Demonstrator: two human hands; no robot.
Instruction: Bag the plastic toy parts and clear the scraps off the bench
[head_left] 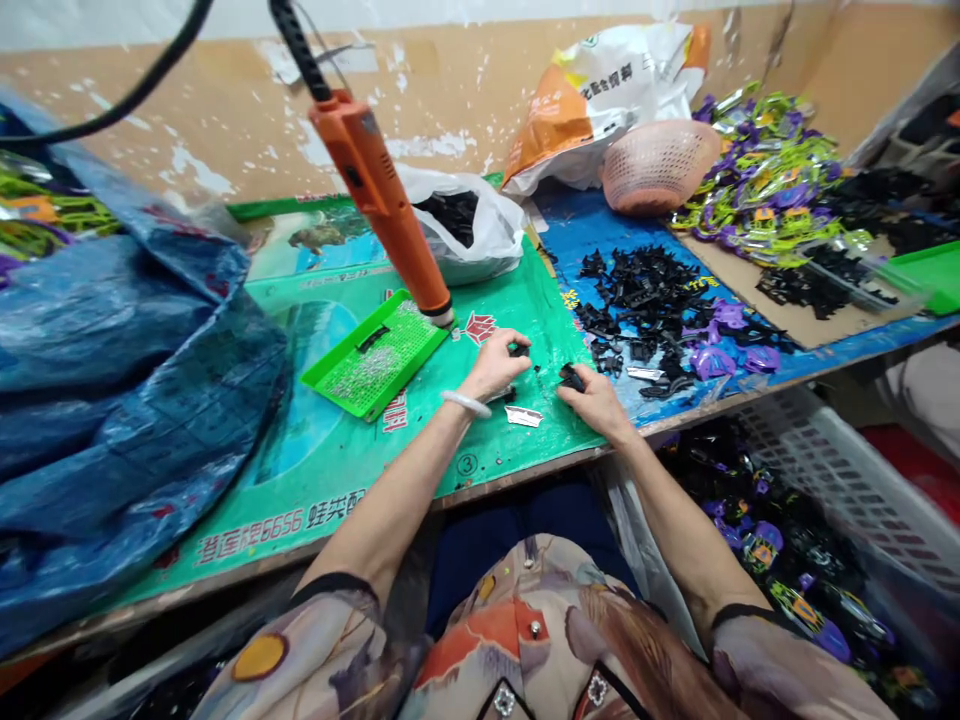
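Observation:
My left hand (pixel 495 365) is over the green sheet, its fingers closed on a small black plastic part (pixel 519 350). To its right, my right hand (pixel 596 400) grips another black plastic part (pixel 572 378) between thumb and fingers. The two hands are a short way apart. Below and between them lies a silver strip (pixel 523 416) on the sheet. An orange electric screwdriver (pixel 390 205) hangs by its cord, tip down, near the left hand. Just left of that tip sits a green tray (pixel 375 355) holding many small screws and one black piece.
A pile of black parts (pixel 649 290) and purple pieces (pixel 712 360) lies on the right. Behind stand a white bag (pixel 480 235) and a pink basket (pixel 660 165). A blue tarp sack (pixel 127 400) bulges at left; a white crate (pixel 832 470) stands below the table's right edge.

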